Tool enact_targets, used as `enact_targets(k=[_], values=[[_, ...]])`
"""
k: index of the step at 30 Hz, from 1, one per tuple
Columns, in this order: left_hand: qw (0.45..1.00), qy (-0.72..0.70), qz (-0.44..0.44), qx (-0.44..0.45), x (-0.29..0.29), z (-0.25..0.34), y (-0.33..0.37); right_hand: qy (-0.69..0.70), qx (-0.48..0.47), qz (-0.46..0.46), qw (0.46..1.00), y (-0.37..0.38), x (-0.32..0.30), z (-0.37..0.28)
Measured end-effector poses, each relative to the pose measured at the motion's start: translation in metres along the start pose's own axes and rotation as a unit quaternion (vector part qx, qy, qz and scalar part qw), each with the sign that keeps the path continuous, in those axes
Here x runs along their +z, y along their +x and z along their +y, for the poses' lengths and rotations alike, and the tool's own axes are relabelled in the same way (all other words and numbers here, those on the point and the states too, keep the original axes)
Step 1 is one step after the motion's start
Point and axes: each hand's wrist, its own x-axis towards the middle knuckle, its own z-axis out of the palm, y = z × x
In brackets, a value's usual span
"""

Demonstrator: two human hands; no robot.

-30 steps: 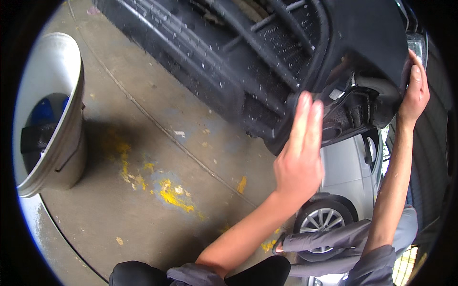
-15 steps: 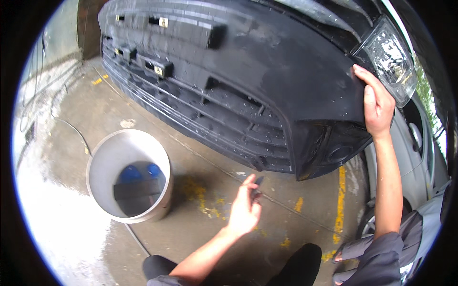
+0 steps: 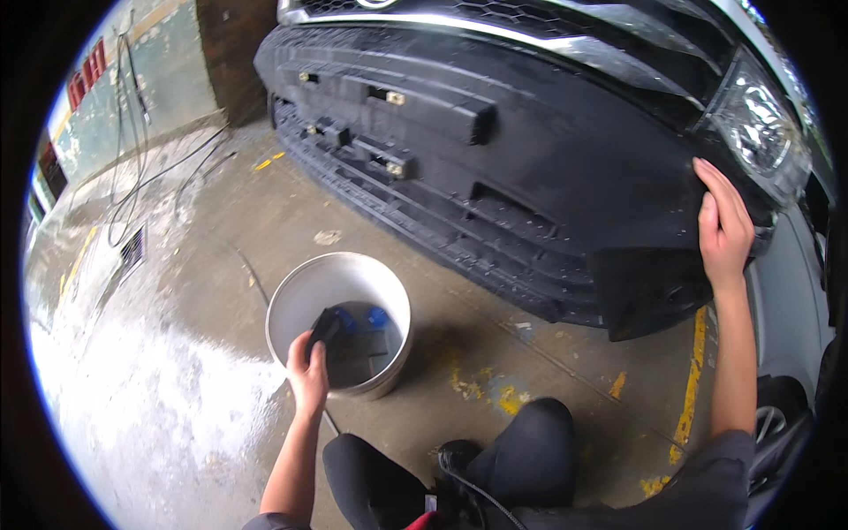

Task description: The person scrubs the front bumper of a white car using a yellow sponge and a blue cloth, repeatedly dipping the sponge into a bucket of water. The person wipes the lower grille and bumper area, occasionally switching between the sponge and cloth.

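Bucket (image 3: 340,322), white, stands on the wet concrete floor (image 3: 177,397) before our knees. Our left hand (image 3: 309,371) dips over its near rim, fingers curled on a dark cloth (image 3: 325,329). We should grip it fully before lifting, we judge. Our right hand (image 3: 724,225) lies flat, fingers together, on the car's black bumper (image 3: 530,177). Hoses (image 3: 132,168) trail by the wall.

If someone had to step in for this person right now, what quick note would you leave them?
Left hand is at the near rim of the white bucket, gripping a dark object; what it is cannot be told. Blue items lie inside the bucket.
Right hand is open, flat on the black front bumper just below the headlight.
The concrete floor to the left is wet. How far the bumper work has got cannot be judged.
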Motion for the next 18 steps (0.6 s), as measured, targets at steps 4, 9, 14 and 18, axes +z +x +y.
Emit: enact_targets(k=[4,9,14,18], values=[[0.999,-0.035,0.025,-0.013,0.009,-0.008,0.001,0.134,-0.112,0.061,0.983,-0.041,0.053,-0.114],[0.994,-0.038,0.068,-0.076,0.023,0.007,0.005,0.543,0.068,-0.129,0.827,-0.074,0.212,-0.286],[0.991,-0.046,0.067,-0.106,0.012,0.003,0.013,0.633,0.186,-0.27,0.702,-0.095,0.311,-0.387],[0.984,-0.028,0.02,-0.176,0.002,0.007,0.006,0.6,0.119,-0.24,0.754,-0.117,0.301,-0.403]])
